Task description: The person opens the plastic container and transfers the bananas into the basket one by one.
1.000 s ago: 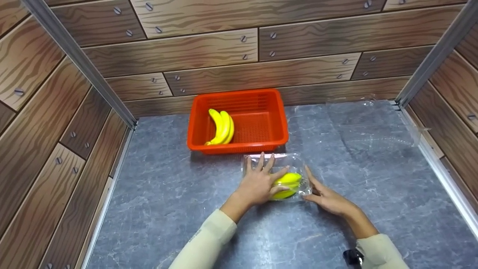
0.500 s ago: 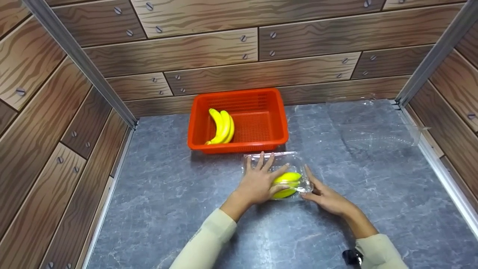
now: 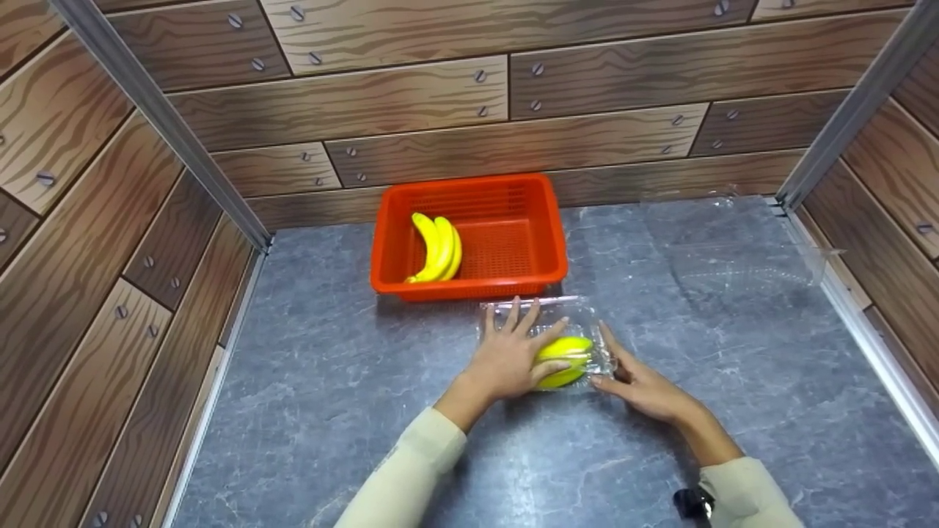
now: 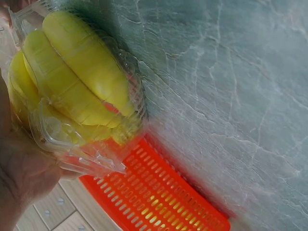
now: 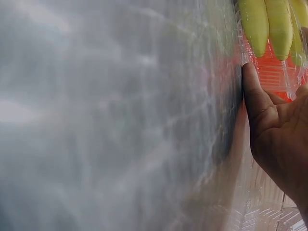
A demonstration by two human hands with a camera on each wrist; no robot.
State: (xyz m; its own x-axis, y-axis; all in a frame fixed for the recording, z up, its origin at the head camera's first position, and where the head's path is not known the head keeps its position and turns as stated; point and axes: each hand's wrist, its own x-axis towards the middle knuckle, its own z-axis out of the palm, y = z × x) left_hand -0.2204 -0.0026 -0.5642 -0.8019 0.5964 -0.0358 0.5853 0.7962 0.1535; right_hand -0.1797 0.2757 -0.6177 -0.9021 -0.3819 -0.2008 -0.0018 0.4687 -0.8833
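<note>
In the head view, a clear plastic clamshell box point(image 3: 583, 312) lies on the table with a bunch of yellow bananas point(image 3: 572, 346) inside. My left hand point(image 3: 505, 363) rests on top of the box, fingers spread wide and fairly straight. At the box's right end, my right hand point(image 3: 647, 390) holds it, fingers along the side and thumb at the near corner. The left wrist view shows the bananas point(image 4: 79, 72) through the clear plastic. In the right wrist view, the thumb point(image 5: 252, 86) lies low against the table beside the box; the fingertips are mostly hidden.
A red perforated basket point(image 3: 506, 286) stands just behind the box, with another bunch of bananas point(image 3: 438, 249) in its left part. More clear plastic packaging point(image 3: 741, 257) lies at the back right. Wood-patterned walls point(image 3: 411, 95) enclose the grey marbled table point(image 3: 308, 367).
Both hands stay almost in place. My right thumb has shifted slightly at the box's near right corner, and the box has edged a little away from me.
</note>
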